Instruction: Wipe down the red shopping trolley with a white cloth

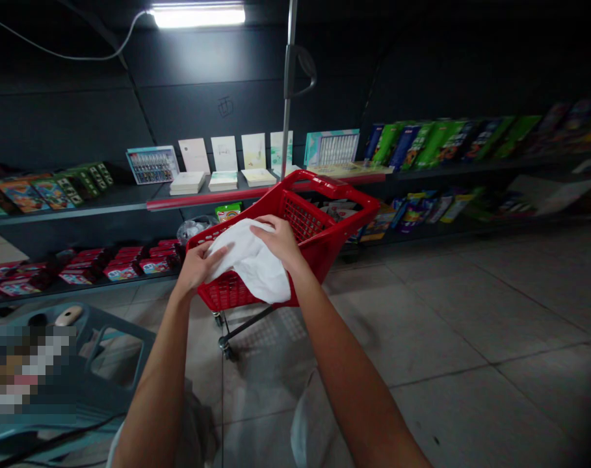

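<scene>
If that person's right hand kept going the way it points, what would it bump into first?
The white cloth, most likely: the right hand already seems to rest on it. Beyond the cloth, the red cart's rim looks next, though the depth is hard to judge.

Cloth (250,260) over shopping cart rim (324,185), cart in front of shelving (80,212) with boxed goods (446,144), tiled floor (446,312) to right, plastic crate (114,331) lower left
</scene>
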`<state>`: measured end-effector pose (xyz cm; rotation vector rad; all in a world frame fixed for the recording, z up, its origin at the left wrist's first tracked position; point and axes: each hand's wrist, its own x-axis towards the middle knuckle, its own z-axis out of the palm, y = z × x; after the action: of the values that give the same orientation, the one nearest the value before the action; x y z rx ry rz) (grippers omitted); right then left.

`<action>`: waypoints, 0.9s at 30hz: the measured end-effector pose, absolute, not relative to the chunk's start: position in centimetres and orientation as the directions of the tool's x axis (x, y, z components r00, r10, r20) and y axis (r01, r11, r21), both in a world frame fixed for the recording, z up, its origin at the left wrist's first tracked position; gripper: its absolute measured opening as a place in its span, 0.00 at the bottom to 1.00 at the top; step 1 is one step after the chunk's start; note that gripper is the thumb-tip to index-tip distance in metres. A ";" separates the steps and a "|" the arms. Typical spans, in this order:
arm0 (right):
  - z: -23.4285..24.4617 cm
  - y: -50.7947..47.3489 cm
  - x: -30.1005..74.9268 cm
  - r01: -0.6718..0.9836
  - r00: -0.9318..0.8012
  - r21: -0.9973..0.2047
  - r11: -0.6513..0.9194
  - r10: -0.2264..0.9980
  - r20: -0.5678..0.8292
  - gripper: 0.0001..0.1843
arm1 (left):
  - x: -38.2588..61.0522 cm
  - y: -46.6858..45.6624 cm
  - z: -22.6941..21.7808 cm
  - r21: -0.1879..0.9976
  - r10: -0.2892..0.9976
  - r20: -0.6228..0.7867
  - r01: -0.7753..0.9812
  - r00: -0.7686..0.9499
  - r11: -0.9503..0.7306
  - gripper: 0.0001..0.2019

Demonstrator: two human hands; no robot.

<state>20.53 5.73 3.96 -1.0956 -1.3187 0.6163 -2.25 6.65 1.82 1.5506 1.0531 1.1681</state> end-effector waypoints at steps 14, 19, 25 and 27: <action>5.3 4.7 15.4 0.151 0.225 -0.880 0.450 0.851 0.474 0.21 | 1.8 3.6 4.1 0.944 0.959 0.252 -0.249 0.127 -0.215 0.24; 5.3 4.3 16.4 -0.003 0.055 -0.866 0.499 0.865 0.498 0.31 | 1.3 3.5 5.0 0.937 0.917 0.297 -0.266 0.267 -0.227 0.31; 4.5 4.2 17.4 -0.023 -0.127 -0.913 0.408 0.904 0.408 0.27 | 1.3 2.7 6.0 0.926 0.857 0.378 -0.166 0.350 -0.340 0.35; 4.2 4.8 17.8 -0.007 -0.021 -0.897 0.442 0.897 0.442 0.22 | 1.3 2.6 6.2 0.915 0.862 0.394 -0.223 0.320 -0.335 0.32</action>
<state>17.81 4.83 4.24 -0.8533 -1.4060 0.8807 1.35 2.63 6.17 1.5040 0.6115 1.2593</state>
